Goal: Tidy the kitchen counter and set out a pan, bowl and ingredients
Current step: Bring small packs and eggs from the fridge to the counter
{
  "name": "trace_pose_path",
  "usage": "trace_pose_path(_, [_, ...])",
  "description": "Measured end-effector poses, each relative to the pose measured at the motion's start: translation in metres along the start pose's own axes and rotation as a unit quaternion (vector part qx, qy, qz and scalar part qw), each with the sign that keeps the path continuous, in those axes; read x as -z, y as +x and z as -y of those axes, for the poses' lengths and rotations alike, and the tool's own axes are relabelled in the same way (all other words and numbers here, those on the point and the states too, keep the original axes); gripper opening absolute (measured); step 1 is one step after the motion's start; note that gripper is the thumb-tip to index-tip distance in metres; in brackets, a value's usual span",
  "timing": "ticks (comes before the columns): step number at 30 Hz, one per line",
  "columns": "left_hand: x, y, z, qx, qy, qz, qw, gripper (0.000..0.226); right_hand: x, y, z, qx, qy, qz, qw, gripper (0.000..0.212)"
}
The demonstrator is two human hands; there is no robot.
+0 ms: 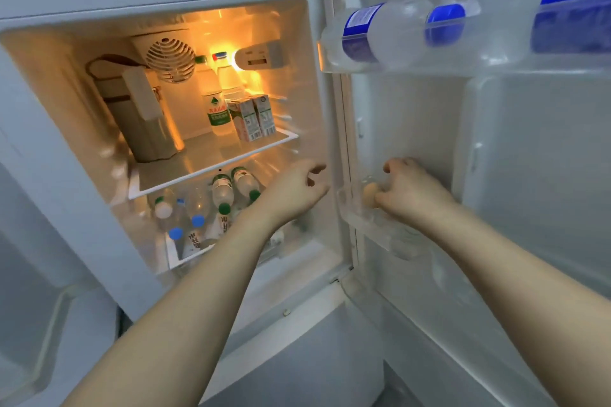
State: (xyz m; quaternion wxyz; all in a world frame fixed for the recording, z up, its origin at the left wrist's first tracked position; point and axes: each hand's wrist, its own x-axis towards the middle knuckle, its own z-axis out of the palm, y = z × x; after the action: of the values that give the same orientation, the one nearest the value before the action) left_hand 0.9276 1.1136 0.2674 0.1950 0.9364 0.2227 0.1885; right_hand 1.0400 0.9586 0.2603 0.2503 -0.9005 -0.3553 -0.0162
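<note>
Fetching ingredients: right hand (411,190) pinching egg (370,194) in door tray (350,205); left hand (297,190) loose, empty. Next: lift gently.

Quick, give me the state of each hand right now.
Left hand: open, fingers loosely curled, holding nothing, in front of the fridge opening.
Right hand: fingers curled round a small pale brown egg in the clear plastic door shelf.

water bottles (221,195), milk cartons (253,117), lit fridge (291,43)
</note>
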Motion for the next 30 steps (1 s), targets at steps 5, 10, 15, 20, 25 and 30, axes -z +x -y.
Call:
trace_pose_path(5, [-0.027, 0.047, -0.016, -0.073, 0.002, 0.062, 0.995, 0.046, -0.007, 0.002, -0.006, -0.012, -0.065, 0.016, 0.998, 0.032])
trace_pose_path(10, [-0.046, 0.068, -0.021, -0.138, 0.083, 0.074, 0.984, 0.042, -0.011, 0.008, -0.012, -0.014, -0.127, 0.045, 0.991, 0.03])
trace_pose_path(15, [-0.052, 0.069, -0.018, -0.175, 0.109, 0.086, 0.975, 0.043, -0.021, 0.009, -0.019, -0.017, -0.142, 0.039, 0.989, 0.026])
trace_pose_path(20, [-0.059, 0.071, -0.029, -0.179, 0.137, 0.132, 0.965, 0.043, -0.024, 0.009, -0.025, -0.009, -0.148, 0.024, 0.989, 0.024])
trace_pose_path(25, [-0.065, 0.067, -0.036, -0.172, 0.129, 0.144, 0.966, 0.033, -0.025, 0.006, -0.026, 0.013, -0.168, 0.003, 0.986, 0.028])
trace_pose_path(30, [-0.066, 0.066, -0.036, -0.168, 0.131, 0.144, 0.966, 0.028, -0.025, 0.005, -0.027, 0.022, -0.157, -0.006, 0.987, 0.023])
